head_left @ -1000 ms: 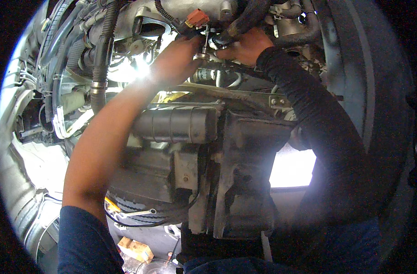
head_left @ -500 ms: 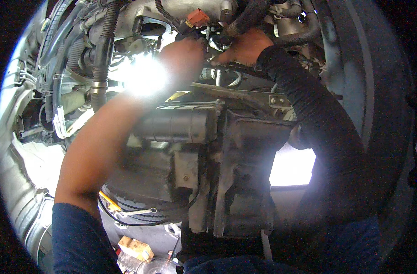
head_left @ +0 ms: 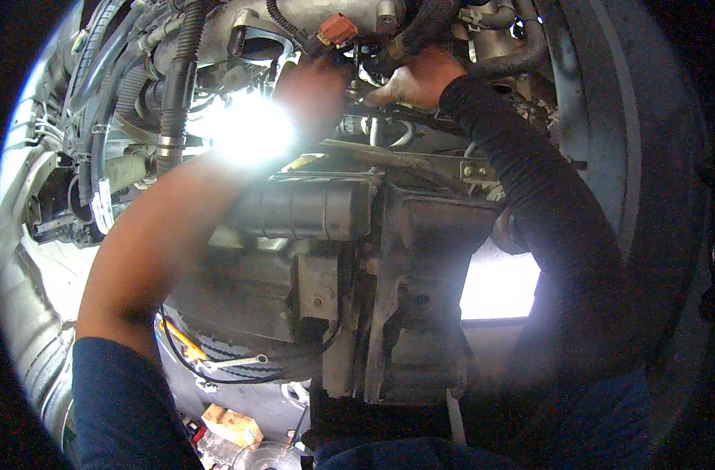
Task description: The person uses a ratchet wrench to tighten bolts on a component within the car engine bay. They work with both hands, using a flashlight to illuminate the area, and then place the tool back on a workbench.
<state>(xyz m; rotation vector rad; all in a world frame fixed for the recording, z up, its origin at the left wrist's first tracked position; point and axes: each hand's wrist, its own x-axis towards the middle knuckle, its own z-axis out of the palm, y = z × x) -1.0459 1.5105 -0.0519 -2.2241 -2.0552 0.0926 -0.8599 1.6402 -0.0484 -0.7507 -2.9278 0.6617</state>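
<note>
While both arms reach up to the engine [head_left: 318, 13], the left hand [head_left: 314, 88] and right hand [head_left: 422, 80] sit near each other, a narrow gap between them. Slim metal rod [head_left: 357, 61] stands upright in that gap. Orange connector [head_left: 339, 30] just above the left fingers, tilted, on a dark fitting.

Left hand: blurred, back toward me, fingertips hidden among dark parts under the connector. Cannot tell whether it pinches anything. Glaring lamp light [head_left: 252, 129] washes out the wrist.

Right hand: just below the thick black hose [head_left: 428, 27], thumb side pointing left toward the rod. Other fingers out of sight; spread or closed on something, I cannot tell. Black sleeve [head_left: 530, 172] covers that forearm; the left one is bare down to a navy sleeve [head_left: 130, 395] near the elbow.

Further left, a ribbed hose [head_left: 177, 102] runs down beside the lamp light. Below the hands, a black housing [head_left: 318, 210] fills the middle. Lower left, a wrench [head_left: 236, 363] lies at a slant by a yellow-orange handle [head_left: 181, 338]. Lower still, a tan block [head_left: 232, 424]. Bright white panel [head_left: 498, 286] just left of the right arm.
</note>
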